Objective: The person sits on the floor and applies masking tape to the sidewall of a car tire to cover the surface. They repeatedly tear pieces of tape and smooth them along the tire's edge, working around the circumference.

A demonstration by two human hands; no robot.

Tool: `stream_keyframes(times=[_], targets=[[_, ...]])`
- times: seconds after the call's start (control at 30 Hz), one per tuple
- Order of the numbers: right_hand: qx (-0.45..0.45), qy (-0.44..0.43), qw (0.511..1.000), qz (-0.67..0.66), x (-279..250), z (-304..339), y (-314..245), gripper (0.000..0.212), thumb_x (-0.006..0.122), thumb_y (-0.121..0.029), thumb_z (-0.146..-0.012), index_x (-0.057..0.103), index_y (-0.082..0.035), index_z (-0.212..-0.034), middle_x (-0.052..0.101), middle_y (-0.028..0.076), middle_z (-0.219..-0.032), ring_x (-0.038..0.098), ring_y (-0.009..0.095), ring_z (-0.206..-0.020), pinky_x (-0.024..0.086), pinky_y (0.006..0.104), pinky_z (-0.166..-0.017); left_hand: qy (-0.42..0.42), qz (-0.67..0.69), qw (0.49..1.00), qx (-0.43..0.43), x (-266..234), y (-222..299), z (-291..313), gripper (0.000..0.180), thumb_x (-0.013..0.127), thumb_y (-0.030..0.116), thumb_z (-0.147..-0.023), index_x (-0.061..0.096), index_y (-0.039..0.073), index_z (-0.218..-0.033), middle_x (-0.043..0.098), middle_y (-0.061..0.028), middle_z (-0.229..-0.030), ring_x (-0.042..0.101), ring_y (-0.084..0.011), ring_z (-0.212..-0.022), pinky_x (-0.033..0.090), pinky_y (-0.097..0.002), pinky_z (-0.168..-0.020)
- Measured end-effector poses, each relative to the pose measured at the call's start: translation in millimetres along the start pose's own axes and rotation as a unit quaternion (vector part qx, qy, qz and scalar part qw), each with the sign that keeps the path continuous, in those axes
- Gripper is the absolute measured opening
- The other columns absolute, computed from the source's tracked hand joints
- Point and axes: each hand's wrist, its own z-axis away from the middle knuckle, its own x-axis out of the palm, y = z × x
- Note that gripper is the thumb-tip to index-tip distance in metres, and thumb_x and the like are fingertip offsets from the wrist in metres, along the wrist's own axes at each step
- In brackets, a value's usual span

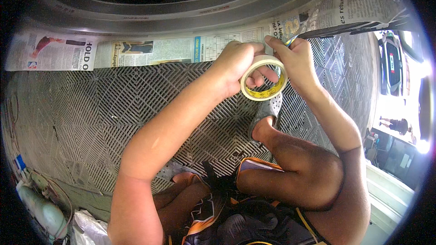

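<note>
A roll of masking tape (265, 95), cream with a yellow inner core, hangs from my left hand (236, 63), whose fingers pass through its ring. My right hand (300, 61) is closed just beside it, thumb and fingertips close to a short strip of tape (269, 48) between the hands. A slim blue and yellow object (290, 41) sticks out of the right hand's grip; its kind is unclear. Both hands are at the lower edge of newspaper sheets (172, 49) that run along below a large wheel with its tyre (181, 20).
Grey grid floor tiles (150, 100) lie under me, with my shoe (271, 106) below the tape. More newspaper (359, 0) covers the upper right. A greenish cylinder (45, 213) with a hose is at lower left. A car (391, 63) and a person (397, 125) appear at far right.
</note>
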Motion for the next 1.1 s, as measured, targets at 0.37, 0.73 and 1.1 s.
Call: stream_keyframes(times=[0.37,0.73,1.1], targets=[[-0.020,-0.027,0.997,0.076,-0.9,14.3,-4.8,0.026,0.073,-0.023,-0.092,0.075,0.003,-0.089,0.072,0.009,-0.068,0.063,0.010,-0.059,0.049,0.0333,-0.055,0.128,-0.456,0.839,0.269,-0.6,-4.0,35.1,0.034,0.055,0.009,-0.098,0.061,0.002,-0.131,0.064,-0.0087,-0.065,0.062,-0.0148,-0.053,0.048,-0.0321,-0.048],[-0.075,-0.017,0.997,0.025,2.9,8.8,13.8,0.024,0.067,-0.020,-0.097,0.072,0.004,-0.095,0.068,0.005,-0.069,0.056,0.007,-0.062,0.043,0.0299,-0.055,0.142,-0.525,0.791,0.279,2.2,-7.1,7.5,0.064,0.053,0.006,-0.092,0.048,0.017,-0.155,0.067,-0.0193,-0.069,0.068,-0.0267,-0.058,0.055,-0.0402,-0.062],[-0.002,-0.083,0.992,0.091,-6.6,14.4,10.0,0.025,0.068,-0.020,-0.096,0.069,0.005,-0.092,0.066,0.001,-0.072,0.052,0.005,-0.063,0.041,0.0289,-0.055,0.133,-0.568,0.775,0.244,-3.3,-14.4,9.4,0.075,0.054,0.007,-0.090,0.032,0.013,-0.162,0.070,-0.0224,-0.071,0.074,-0.0343,-0.067,0.059,-0.0439,-0.070]])
